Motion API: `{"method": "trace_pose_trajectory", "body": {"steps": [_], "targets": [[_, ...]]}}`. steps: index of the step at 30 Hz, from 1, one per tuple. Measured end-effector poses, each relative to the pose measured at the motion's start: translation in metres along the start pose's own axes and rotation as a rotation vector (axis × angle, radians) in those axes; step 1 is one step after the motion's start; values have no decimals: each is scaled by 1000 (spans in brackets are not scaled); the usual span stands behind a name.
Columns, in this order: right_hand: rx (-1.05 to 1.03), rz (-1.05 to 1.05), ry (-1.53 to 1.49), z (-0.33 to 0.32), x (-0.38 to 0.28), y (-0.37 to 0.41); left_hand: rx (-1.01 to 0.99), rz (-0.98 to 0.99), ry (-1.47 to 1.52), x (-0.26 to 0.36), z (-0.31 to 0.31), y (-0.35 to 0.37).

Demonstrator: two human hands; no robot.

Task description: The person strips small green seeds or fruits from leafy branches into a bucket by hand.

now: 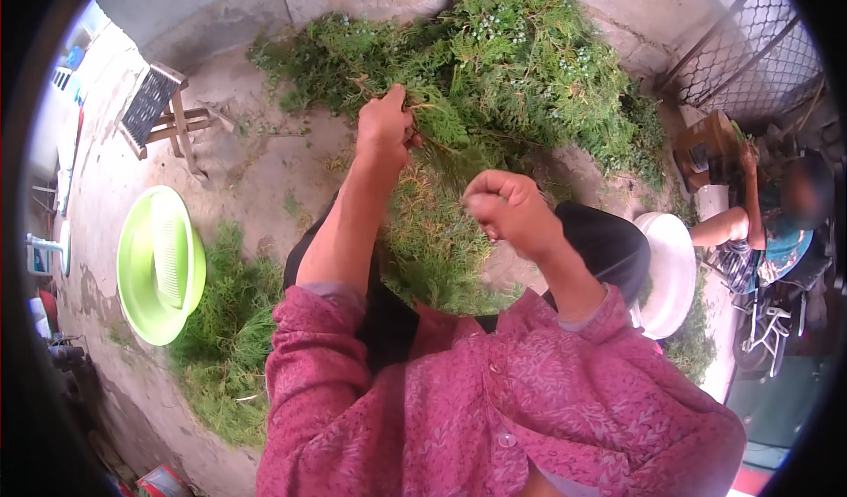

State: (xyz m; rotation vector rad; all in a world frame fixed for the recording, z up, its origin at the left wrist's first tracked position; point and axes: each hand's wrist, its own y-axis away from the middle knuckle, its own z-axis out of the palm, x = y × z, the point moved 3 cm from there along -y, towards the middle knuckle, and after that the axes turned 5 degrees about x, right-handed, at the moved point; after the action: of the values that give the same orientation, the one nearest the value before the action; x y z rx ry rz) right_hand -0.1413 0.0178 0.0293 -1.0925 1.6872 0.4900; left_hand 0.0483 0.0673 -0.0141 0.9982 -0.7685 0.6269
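Note:
My left hand is closed round the stem of a leafy evergreen sprig, its flat green fronds hanging to the right. Lower and to the right, my right hand has its fingers curled in; whatever may be between them cannot be made out. Between my knees lies a heap of loose yellow-green clippings, beneath both hands. Just beyond my hands is a large pile of cut evergreen branches with small pale berries, against the wall.
A lime-green basin with a ribbed insert stands left, beside more evergreen clippings. A small wooden stool is behind it. At right are a white tub, a cardboard box and a seated person holding greenery.

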Motion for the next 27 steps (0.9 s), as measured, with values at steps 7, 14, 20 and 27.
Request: {"method": "trace_pose_trajectory", "body": {"steps": [7,14,20,27], "targets": [[-17,504,-1059,-39,32,-9,-240,-174,28,-5,0,2],[-161,635,-805,-2,37,-24,-420,-283,-91,-2,6,14],[-206,624,-715,19,35,-32,-428,-230,-135,2,8,23],[119,319,-637,6,28,-12,-362,-181,28,9,0,9]]}}
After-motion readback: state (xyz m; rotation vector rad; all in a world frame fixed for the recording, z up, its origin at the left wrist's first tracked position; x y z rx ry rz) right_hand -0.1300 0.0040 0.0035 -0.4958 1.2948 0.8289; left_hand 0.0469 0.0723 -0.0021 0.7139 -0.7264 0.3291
